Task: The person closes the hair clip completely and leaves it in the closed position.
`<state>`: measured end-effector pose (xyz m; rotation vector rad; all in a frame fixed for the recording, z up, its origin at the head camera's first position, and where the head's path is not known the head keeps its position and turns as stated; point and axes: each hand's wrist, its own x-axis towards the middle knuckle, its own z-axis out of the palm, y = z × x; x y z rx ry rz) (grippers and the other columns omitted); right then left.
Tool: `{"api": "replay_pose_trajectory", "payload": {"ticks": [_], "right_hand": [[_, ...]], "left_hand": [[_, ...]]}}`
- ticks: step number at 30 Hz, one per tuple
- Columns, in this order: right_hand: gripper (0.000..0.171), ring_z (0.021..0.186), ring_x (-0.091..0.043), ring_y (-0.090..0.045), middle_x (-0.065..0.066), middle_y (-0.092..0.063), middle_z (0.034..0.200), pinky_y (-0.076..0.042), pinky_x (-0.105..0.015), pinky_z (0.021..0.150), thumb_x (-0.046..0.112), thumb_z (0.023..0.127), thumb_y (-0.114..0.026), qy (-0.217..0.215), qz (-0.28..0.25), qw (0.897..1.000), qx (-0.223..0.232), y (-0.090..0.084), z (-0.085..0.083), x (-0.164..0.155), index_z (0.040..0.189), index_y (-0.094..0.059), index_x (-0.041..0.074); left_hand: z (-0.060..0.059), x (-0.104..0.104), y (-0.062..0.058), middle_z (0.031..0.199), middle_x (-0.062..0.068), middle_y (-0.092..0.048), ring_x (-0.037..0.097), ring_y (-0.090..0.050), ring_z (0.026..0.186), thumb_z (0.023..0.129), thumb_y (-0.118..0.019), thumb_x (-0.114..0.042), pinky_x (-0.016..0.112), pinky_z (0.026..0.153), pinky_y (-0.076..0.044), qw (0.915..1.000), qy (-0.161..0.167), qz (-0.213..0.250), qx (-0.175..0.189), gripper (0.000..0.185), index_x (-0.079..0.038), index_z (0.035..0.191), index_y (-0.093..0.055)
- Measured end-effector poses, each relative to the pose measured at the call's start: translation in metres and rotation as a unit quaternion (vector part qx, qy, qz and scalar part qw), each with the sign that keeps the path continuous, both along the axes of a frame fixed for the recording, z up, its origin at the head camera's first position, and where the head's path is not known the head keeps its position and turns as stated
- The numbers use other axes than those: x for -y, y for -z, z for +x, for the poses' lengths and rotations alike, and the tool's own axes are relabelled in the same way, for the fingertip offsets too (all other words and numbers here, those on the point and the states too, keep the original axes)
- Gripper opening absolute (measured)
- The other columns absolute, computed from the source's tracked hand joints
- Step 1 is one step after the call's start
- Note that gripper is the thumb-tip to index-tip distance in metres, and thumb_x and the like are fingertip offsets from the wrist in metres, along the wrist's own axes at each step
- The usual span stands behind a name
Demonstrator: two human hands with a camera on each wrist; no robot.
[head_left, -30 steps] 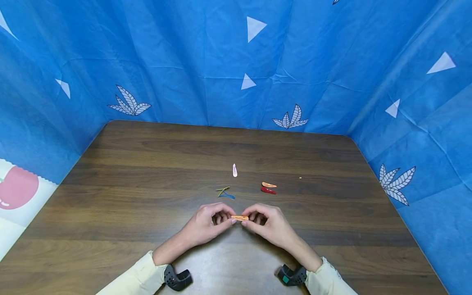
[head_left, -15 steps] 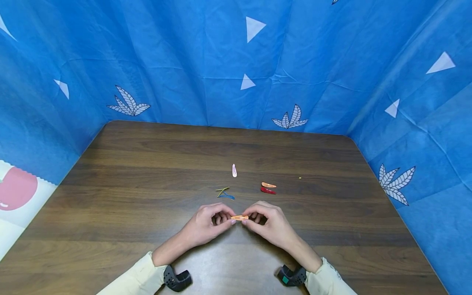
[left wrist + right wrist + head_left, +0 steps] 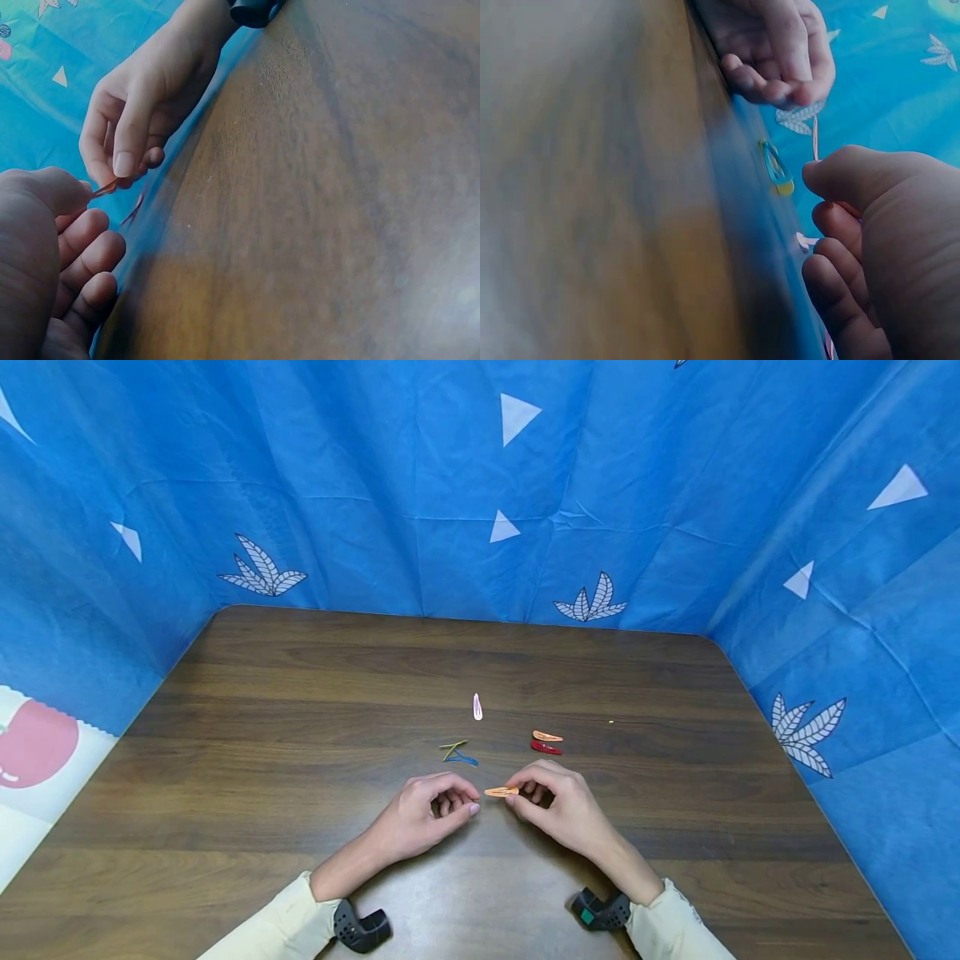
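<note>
My right hand [image 3: 558, 802] pinches an orange snap hair clip [image 3: 498, 792] by one end, between thumb and index finger; in the right wrist view the clip [image 3: 815, 136] juts from the fingertips towards the other hand. My left hand [image 3: 431, 810] is just left of the clip's free end, its fingers loosely bent with nothing between them. Beyond the hands lie a blue hair clip [image 3: 462, 759] and a yellow one [image 3: 452, 747], crossing each other. To the right, a second orange clip [image 3: 548, 737] lies above a red clip [image 3: 546, 747].
A pale pink hair clip [image 3: 477, 707] lies farther back on the brown wooden table [image 3: 337, 693]. A tiny yellow speck [image 3: 611, 722] is off to the right. Blue printed cloth [image 3: 420, 485] hangs behind the table and along its sides.
Both hands held the orange clip between them; now the left has let go. My right hand has drawn the clip slightly right and away from me. The other clips stayed put.
</note>
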<state>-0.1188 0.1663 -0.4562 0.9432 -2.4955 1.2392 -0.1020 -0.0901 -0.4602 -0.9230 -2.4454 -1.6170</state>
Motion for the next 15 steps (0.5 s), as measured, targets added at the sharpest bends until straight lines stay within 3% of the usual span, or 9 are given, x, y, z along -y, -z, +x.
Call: {"api": "replay_pose_trajectory", "payload": {"ticks": [15], "right_hand": [[0.019,0.076,-0.007,-0.056,0.013,-0.067,0.09,-0.051,-0.022,0.065,0.013,0.086,-0.085,0.083,0.068,0.993,-0.04,-0.002,-0.01,-0.02,0.1,-0.076,0.022]], "left_hand": [[0.0,0.0,0.0,0.078,-0.012,-0.064,-0.001,-0.054,0.067,0.091,-0.077,-0.009,0.02,0.058,-0.049,0.9999,-0.003,-0.015,0.004,0.009,-0.016,0.098,-0.074]]}}
